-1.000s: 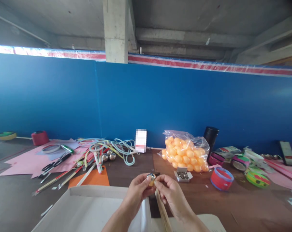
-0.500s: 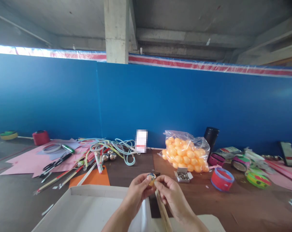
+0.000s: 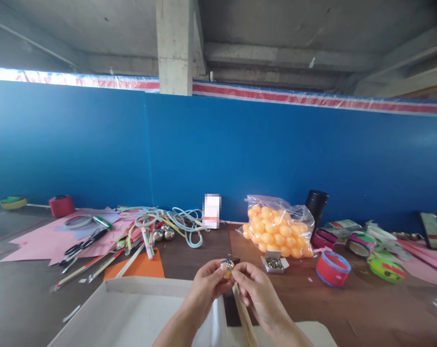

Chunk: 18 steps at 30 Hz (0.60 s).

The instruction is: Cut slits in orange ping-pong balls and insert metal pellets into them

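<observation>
A shiny round metal bell is pinched between the thumb and fingers of my left hand. My right hand meets it from the other side, thumb and forefinger pressed together at the bell's edge. What those fingertips hold, if anything, is too small to make out. Below the hands runs a pale wooden strip. Just right of my right hand sits a small open box filled with little metal pieces. More shiny bells lie at the back left.
A shallow white box takes up the front left. Farther left are scissors, pink paper and a heap of tubes. A bag of orange balls stands behind the hands, with a red-and-blue ring-shaped drum to the right.
</observation>
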Tool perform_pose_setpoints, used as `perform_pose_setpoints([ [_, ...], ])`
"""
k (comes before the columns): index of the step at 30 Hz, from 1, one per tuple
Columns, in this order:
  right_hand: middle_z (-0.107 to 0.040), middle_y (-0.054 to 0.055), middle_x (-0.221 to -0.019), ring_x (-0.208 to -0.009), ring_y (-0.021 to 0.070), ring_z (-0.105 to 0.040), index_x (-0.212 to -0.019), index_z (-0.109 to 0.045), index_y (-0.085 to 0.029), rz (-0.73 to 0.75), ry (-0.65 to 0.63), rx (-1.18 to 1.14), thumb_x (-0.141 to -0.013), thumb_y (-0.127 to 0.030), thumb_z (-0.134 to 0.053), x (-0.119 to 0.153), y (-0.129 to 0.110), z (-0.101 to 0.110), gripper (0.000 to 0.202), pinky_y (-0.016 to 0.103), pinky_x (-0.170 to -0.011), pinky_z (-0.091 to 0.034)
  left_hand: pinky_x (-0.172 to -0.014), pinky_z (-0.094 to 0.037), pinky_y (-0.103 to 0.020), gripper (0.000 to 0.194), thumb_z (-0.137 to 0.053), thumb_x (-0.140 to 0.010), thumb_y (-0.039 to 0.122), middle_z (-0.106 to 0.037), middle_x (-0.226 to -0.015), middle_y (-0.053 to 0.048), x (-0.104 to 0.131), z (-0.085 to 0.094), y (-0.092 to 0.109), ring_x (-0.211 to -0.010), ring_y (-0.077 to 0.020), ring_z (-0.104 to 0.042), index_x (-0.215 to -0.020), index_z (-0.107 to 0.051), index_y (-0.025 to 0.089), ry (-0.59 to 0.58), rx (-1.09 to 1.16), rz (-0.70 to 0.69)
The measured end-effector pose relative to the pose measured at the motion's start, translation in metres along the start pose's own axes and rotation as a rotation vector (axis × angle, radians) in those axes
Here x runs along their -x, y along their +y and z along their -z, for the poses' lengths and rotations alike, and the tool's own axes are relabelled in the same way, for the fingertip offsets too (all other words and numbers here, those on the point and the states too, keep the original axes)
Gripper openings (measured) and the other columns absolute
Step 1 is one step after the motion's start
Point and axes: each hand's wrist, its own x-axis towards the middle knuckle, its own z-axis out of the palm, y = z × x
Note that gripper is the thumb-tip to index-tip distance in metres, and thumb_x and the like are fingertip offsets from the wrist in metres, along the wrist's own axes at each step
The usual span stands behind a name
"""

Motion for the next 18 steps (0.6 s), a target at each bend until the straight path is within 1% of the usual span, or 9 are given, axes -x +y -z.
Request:
perform_pose_setpoints([
  [4,-0.043,-0.008,-0.046,-0.035,0.0032,-0.033,-0.072,-0.055,-0.016,-0.002,-0.005,-0.013,-0.075,-0.039,-0.064,0.0008,-0.0017,-0.0005,0.026,0.016,-0.036,-0.024,-0.074,-0.048,-0.025,0.029,-0.069,-0.067,0.032,-0.065,-0.081,-0.008,0.0000,0.0001,0.0001,-0.069,-0.0114,-0.060,-0.087,-0.067,0.011,-0.001,-0.007,0.011],
  [9,-0.043,-0.008,-0.046,-0.036,0.0032,-0.035,-0.071,-0.054,-0.015,0.002,-0.005,-0.025,-0.075,-0.038,-0.065,0.0013,-0.0030,-0.0012,0.025,0.016,-0.037,-0.026,-0.076,-0.048,-0.027,0.028,-0.067,-0.070,0.031,-0.065,-0.083,-0.009,-0.0004,0.0026,-0.0018,-0.073,-0.0128,-0.061,-0.089,-0.066,0.010,-0.028,-0.017,-0.011],
  [13,-0.045,-0.008,-0.047,-0.038,0.0040,-0.039,-0.072,-0.055,-0.016,0.008,0.010,-0.025,-0.075,-0.037,-0.065,0.0005,-0.0002,-0.0003,0.024,0.016,-0.039,-0.030,-0.078,-0.048,-0.028,0.028,-0.066,-0.071,0.031,-0.065,-0.084,-0.009,0.0007,0.0012,-0.0011,-0.075,-0.0136,-0.061,-0.090,-0.066,0.010,-0.027,-0.026,-0.020],
  [18,-0.045,-0.008,-0.048,-0.039,0.0053,-0.041,-0.071,-0.054,-0.016,0.002,0.026,-0.020,-0.074,-0.038,-0.065,-0.0003,0.0021,0.0011,0.025,0.017,-0.039,-0.035,-0.077,-0.048,-0.030,0.031,-0.069,-0.067,0.034,-0.065,-0.087,-0.010,0.0011,-0.0014,0.0002,-0.074,-0.0145,-0.062,-0.088,-0.067,0.011,-0.001,-0.053,-0.018],
])
